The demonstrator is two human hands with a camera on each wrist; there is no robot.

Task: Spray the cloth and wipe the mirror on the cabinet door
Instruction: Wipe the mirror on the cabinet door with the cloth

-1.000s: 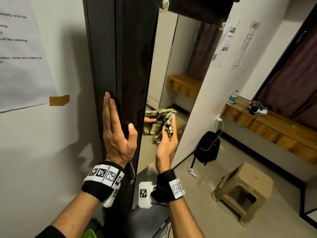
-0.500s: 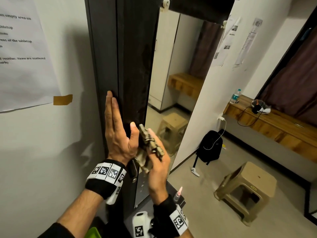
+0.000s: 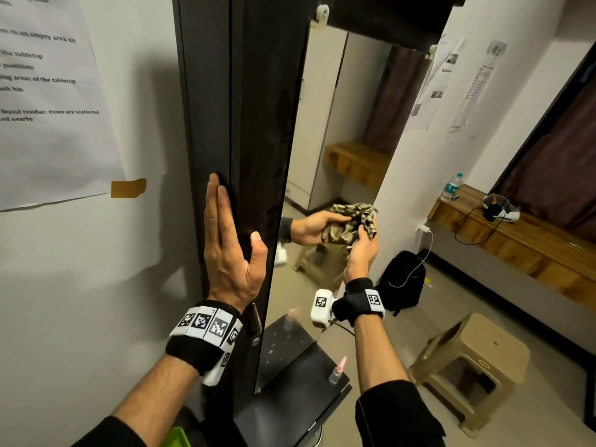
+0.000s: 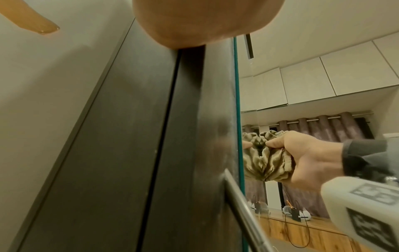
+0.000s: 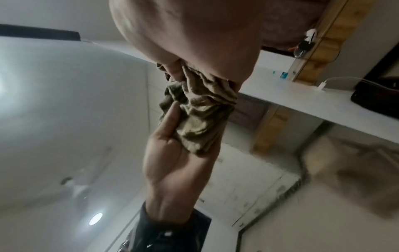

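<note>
Now the right hand, bunching the cloth in curled fingers, has swept back right across the mirror from beside the flat, open left hand bracing the door; wiping is likely mid-pass.

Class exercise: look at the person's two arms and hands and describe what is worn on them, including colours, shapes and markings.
Both hands are bare. The left hand has a black wristband ringed with white square tiles printed with black pixel-pattern codes. The right hand has a black wrist strap with one such coded tile and a white boxy camera unit bearing another code. Dark sleeves are pushed up both forearms.
</note>
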